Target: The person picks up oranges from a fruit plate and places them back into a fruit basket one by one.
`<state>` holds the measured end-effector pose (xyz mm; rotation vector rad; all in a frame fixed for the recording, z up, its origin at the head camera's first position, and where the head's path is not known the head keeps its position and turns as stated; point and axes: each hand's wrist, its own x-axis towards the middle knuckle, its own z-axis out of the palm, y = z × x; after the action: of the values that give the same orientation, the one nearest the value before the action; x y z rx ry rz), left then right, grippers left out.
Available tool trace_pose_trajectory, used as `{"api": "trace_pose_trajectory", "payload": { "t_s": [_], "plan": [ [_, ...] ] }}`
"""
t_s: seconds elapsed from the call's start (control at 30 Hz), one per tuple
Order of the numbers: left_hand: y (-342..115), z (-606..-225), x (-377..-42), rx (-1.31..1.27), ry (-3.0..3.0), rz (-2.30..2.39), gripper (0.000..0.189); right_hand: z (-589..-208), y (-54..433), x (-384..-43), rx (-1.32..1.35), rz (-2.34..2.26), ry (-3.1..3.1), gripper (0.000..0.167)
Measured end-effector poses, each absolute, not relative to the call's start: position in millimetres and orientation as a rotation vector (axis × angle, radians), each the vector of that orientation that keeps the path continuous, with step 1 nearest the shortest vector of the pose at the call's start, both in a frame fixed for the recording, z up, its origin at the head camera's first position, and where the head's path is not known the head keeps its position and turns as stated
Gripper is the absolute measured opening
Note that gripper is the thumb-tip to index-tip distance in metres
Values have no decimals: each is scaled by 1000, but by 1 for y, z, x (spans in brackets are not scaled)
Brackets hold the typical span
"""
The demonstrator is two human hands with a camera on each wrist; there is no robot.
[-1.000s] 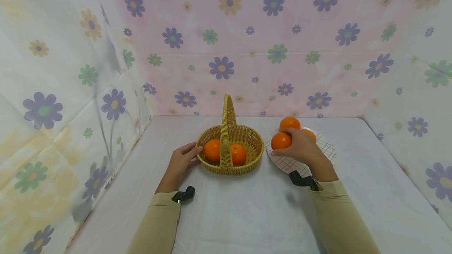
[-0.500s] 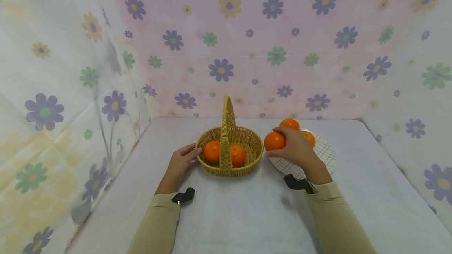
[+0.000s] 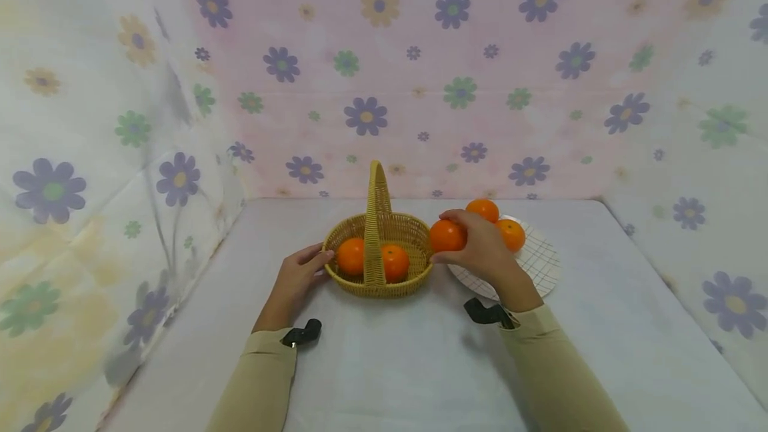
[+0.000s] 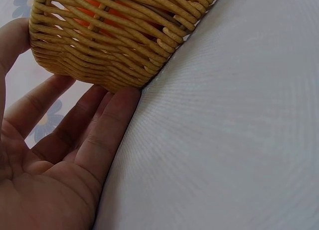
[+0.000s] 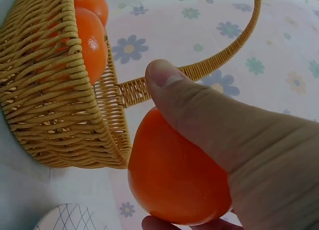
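Observation:
A yellow wicker basket [image 3: 384, 291] with a tall handle stands left of centre, two oranges [image 3: 395, 263] inside it. At its left end, my left hand [image 3: 297, 279] holds the basket, thumb at the rim and fingers against the woven side, as the left wrist view shows. My right hand [image 3: 489, 252] grips another orange [image 3: 447, 236] between thumb and fingers, just at the basket's right rim. In the right wrist view this held orange [image 5: 177, 175] is beside the basket [image 5: 50, 105], outside its opening. Two more oranges [image 3: 511, 235] lie behind the right hand.
A white plate with a grid pattern [image 3: 543, 262] sits right of the basket, partly hidden under my right hand and bearing the two other oranges. The white tabletop [image 3: 384, 365] stretches toward me. Flower-print cloth [image 3: 420, 72] hangs at the back and both sides.
My right hand has carried its orange left from above the plate to the basket's right rim. My left hand stays at the basket, and the whole head view has shifted slightly.

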<state>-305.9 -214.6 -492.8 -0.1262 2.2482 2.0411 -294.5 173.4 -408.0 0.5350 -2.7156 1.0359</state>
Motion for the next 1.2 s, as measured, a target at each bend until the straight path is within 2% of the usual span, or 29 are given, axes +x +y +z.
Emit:
{"api": "trace_pose_trajectory", "payload": {
  "t_s": [0.37,0.63,0.87,1.2],
  "plan": [
    [-217,-491,-305,-180,2247,2013,57,-413,163,-293,566,1023,-2752,83],
    [-216,-491,-305,-180,2270,2008,58,-408,158,-290,679,943,-2745,64],
    [-215,-492,-307,-156,2249,2039,58,-409,153,-288,701,984,-2722,75],
    [-212,-491,-307,-176,2248,2019,58,-417,146,-287,735,1049,-2692,69]
  ]
}}
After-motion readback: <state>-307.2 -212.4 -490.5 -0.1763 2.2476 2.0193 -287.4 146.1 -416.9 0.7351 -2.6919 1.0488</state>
